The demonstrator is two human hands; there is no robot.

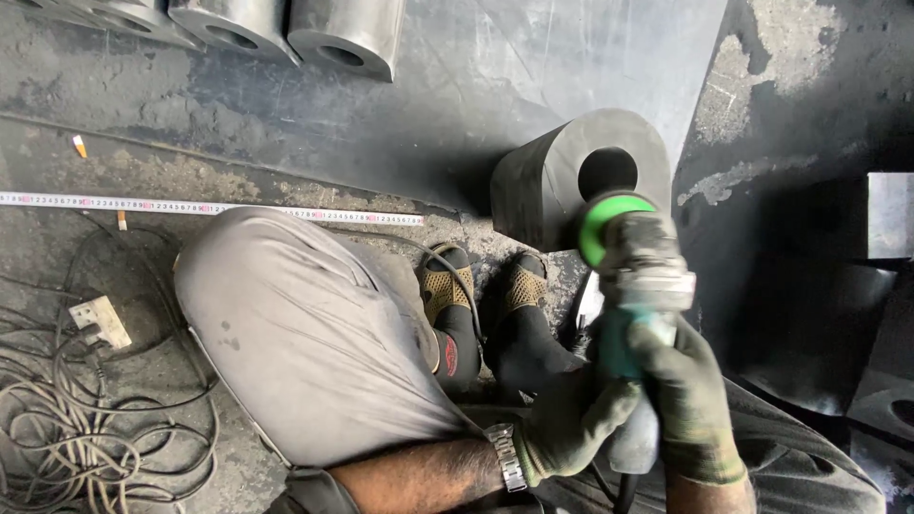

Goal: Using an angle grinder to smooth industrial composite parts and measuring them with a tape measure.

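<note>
I squat over a dark floor holding a green-bodied angle grinder (636,286) with a green disc guard. My right hand (687,400), in a grey-green glove, grips the grinder body from the right. My left hand (571,419), also gloved, with a metal wristwatch (505,459) at the wrist, clasps the grinder from the left and below. The grinder's head sits against the front face of a dark block with a rounded top and a round hole (590,171), which stands on the floor just beyond my sandalled feet (486,305).
Several dark hollow cylinders (286,29) lie at the top left. A white measuring tape (209,209) stretches across the floor. A tangle of cable with a white socket strip (100,322) lies at the left. More dark blocks (885,400) sit at the right.
</note>
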